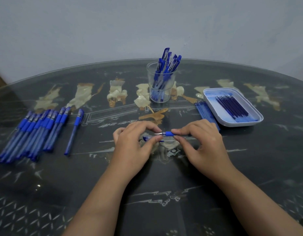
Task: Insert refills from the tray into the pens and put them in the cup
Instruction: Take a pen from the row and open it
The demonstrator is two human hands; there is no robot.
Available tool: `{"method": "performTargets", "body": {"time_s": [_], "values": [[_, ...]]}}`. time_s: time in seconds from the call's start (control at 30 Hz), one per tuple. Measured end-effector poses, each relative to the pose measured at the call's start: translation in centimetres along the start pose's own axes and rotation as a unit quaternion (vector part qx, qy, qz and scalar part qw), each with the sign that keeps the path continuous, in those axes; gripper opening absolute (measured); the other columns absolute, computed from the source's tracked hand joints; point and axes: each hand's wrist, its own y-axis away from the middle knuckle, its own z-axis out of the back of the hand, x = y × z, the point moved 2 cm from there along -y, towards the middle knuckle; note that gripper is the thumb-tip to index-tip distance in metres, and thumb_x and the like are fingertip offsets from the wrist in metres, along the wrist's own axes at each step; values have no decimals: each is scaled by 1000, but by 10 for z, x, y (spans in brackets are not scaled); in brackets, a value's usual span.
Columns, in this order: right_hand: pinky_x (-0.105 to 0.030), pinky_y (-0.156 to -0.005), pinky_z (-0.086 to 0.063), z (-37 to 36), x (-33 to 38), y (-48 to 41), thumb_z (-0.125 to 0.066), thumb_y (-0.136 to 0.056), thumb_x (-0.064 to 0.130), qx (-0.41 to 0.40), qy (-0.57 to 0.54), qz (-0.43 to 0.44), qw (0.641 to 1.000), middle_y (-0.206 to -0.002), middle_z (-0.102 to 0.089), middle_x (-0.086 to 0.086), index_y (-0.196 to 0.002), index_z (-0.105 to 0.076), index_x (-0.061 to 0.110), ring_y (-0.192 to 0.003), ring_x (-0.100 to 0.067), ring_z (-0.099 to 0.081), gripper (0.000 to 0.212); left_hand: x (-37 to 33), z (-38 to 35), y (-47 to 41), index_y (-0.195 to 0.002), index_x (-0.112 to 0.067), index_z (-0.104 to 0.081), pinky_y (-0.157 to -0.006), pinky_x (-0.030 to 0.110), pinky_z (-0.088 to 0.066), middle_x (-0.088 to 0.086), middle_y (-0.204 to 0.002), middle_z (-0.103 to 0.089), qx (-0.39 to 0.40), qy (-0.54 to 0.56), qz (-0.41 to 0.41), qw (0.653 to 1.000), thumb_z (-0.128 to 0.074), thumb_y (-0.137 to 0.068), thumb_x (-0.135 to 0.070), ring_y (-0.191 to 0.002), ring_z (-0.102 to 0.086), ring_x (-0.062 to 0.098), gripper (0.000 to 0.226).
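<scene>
Right hand (pixel 202 140) pinches pen (pixel 167 133) by blue rubber sleeve, thumb and forefinger closed on it, metal tip pointing left. Left hand (pixel 132 142) pinches same pen at tip end; small blue piece (pixel 146 138) under its fingers, identity unclear. Straight beyond grip: clear cup (pixel 160 92) of capped pens. Right and beyond grip: tray (pixel 241 124) with refills (pixel 232 106). Far left of grip: row of pens (pixel 33 130) on table (pixel 147 184).

No legible text — markings on pens (pixel 160 63) blurred.

Bare left hand (pixel 130 143) and bare right hand (pixel 204 142) on bare forearms, both nearer than the cup (pixel 150 82).
</scene>
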Motion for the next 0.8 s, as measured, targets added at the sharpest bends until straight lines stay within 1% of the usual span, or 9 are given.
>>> {"method": "performTargets", "body": {"time_s": [0.13,0.2,0.27,0.37,0.4,0.47,0.53,0.57,0.8], "values": [[-39,-73,-42,0,-1,0,-65,-87,27,2,1,-3,1000,-85,-63,11,-97,-73,23,-83,-11,-56,13,0,1,-1,-87,-50,-66,-100,51,-41,-28,-95,-66,-9,21,37,999,-50,-80,-66,-106,-59,-4,24],[-39,-73,-42,0,-1,0,-66,-87,27,0,0,-3,1000,-85,-63,11,-97,-73,23,-83,-12,-56,13,-3,3,0,-99,-52,-63,-101,49,-42,-29,-98,-67,-9,35,48,998,-60,-74,-66,-107,-59,-7,29],[-39,-72,-42,0,-1,0,-66,-87,27,0,0,-2,1000,-85,-63,11,-97,-73,23,-83,-12,-56,13,-3,3,0,-97,-46,-65,-99,50,-43,-29,-99,-66,-2,39,47,998,-68,-74,-54,-104,-60,-5,24],[-40,-72,-42,0,-1,0,-66,-87,27,2,2,-2,1000,-84,-63,11,-96,-74,22,-82,-12,-56,13,-5,4,-1,-78,-43,-66,-94,52,-44,-30,-97,-66,-6,32,51,998,-67,-81,-42,-96,-61,-4,3],[-40,-72,-42,0,-1,0,-66,-87,27,2,3,-3,1000,-84,-63,11,-96,-74,22,-82,-12,-56,13,-5,4,0,-76,-45,-64,-95,50,-44,-31,-96,-65,-8,31,54,998,-69,-84,-39,-95,-60,-6,11],[-39,-72,-42,1,-1,0,-66,-87,27,1,5,-4,1000,-84,-63,11,-96,-74,22,-82,-12,-56,13,-3,5,1,-78,-43,-66,-95,35,-45,-27,-89,-68,-3,38,61,997,-72,-86,-29,-93,-60,-8,18],[-39,-73,-42,1,-1,0,-66,-87,26,0,5,-5,1000,-85,-63,11,-96,-74,22,-82,-12,-56,13,-3,7,1,-84,-38,-71,-87,10,-42,-23,-84,-70,3,61,80,995,-75,-84,-20,-92,-61,-9,19],[-39,-73,-42,1,-1,0,-66,-87,26,-1,5,-5,1000,-85,-63,11,-96,-74,22,-82,-12,-56,12,-3,9,1,-86,-35,-73,-84,4,-39,-22,-84,-70,4,76,93,993,-76,-83,-17,-92,-61,-9,19],[-36,-76,-41,1,-2,1,-67,-86,25,-2,10,-16,1000,-85,-63,12,-94,-74,21,-82,-11,-56,11,-1,17,0,-90,-34,-74,-90,25,-44,-14,-86,-71,-20,179,141,974,-75,-84,-13,-95,-64,0,23]]}}
